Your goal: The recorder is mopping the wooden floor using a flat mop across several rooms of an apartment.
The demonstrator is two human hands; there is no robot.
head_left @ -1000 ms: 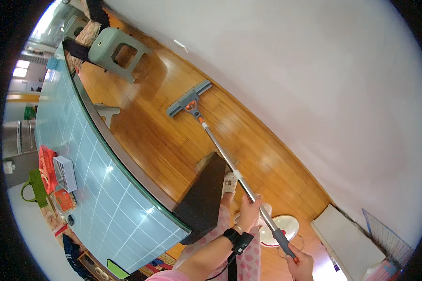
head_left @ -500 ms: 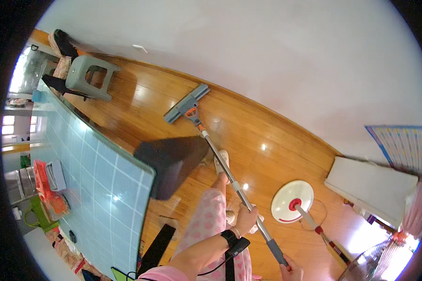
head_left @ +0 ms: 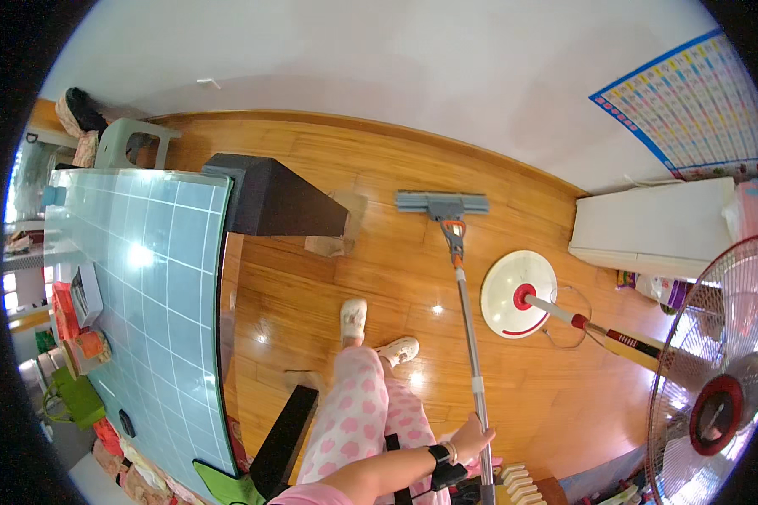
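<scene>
My left hand (head_left: 472, 439) is closed around the metal pole of a long-handled mop (head_left: 472, 337), and a black band circles that wrist. The pole slopes up and slightly left from my hand. At its far end, the wide grey mop head (head_left: 442, 203), with an orange clip on its neck, lies flat on the wooden floor (head_left: 312, 286). My right hand is outside the picture, and the lower end of the handle runs off the bottom edge.
A standing fan with a round white base (head_left: 514, 307) and wire cage (head_left: 716, 412) is at the right, near a white cabinet (head_left: 657, 223). At the left is a glass-topped table (head_left: 160, 311) on dark angled legs (head_left: 282, 198). Beyond it stands a grey stool (head_left: 118, 145).
The mop head has moved right along the floor, and the pole now stands more upright in view. My right hand has left the picture. The view has turned and my feet have shifted.
</scene>
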